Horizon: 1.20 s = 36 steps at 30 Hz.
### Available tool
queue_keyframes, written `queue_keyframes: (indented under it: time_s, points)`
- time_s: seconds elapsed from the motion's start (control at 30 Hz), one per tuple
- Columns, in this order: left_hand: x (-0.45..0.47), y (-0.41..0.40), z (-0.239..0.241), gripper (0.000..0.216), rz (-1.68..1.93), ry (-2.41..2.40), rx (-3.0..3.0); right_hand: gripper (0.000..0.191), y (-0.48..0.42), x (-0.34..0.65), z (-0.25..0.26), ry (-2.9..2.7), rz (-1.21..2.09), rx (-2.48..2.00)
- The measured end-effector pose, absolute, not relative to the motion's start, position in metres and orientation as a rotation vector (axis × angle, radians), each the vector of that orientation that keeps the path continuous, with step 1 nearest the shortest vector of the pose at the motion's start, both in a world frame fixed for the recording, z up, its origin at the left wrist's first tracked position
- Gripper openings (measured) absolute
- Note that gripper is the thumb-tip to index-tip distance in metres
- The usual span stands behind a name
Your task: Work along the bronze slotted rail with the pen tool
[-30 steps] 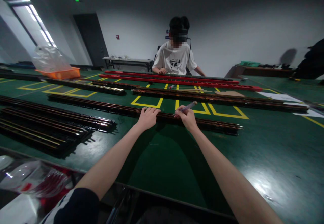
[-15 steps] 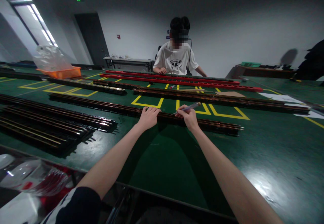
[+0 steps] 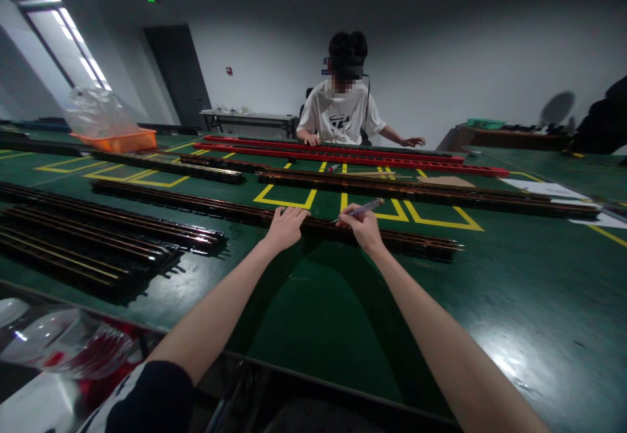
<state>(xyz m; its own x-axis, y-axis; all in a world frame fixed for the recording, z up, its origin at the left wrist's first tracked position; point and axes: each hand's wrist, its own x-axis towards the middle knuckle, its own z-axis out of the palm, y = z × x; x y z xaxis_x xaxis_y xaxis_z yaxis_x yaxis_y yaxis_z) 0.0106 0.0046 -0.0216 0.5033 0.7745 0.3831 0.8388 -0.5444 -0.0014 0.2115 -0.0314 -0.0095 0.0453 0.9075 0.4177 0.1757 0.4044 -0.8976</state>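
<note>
Two bare hands on one long dark copper-toned metal strip (image 3: 416,243), which lies crosswise mid-way across the green table mat (image 3: 343,315). Left hand (image 3: 285,224) is open, palm down on the strip; its fingers may hook the far edge, hard to tell. Right hand (image 3: 362,227) pinches a slim silver pen (image 3: 360,209), tip at the strip. Looks like a marking step, which needs the strip pinned flat and the tip steady.

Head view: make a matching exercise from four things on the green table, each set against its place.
Things:
1. long dark ribbed rail
2. silver pen
3. orange plastic tray
4. long red rails

Places:
a. far left, holding a clear plastic bag
b. gripped in the right hand
c. under the left hand
d. before the seated person in a white T-shirt

Pairs: 1-c; 2-b; 3-a; 4-d.
</note>
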Motion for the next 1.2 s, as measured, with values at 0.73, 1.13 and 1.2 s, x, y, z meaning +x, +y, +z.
queue_keyframes:
  time_s: [0.73,1.13,1.2]
  points:
    - [0.0092,0.0056,-0.0236,0.038,-0.505,-1.404,-2.531,0.01,-0.0319,0.2089,-0.01,-1.399,0.717,-1.033]
    - [0.0145,0.0034,-0.0244,0.032,-0.518,-1.401,-2.49,0.01,-0.0303,0.21,-0.0141,-1.402,0.663,-1.052]
    - [0.015,0.0037,-0.0249,0.032,-0.533,-1.391,-2.493,0.01,-0.0308,0.2101,-0.014,-1.414,0.652,-1.051]
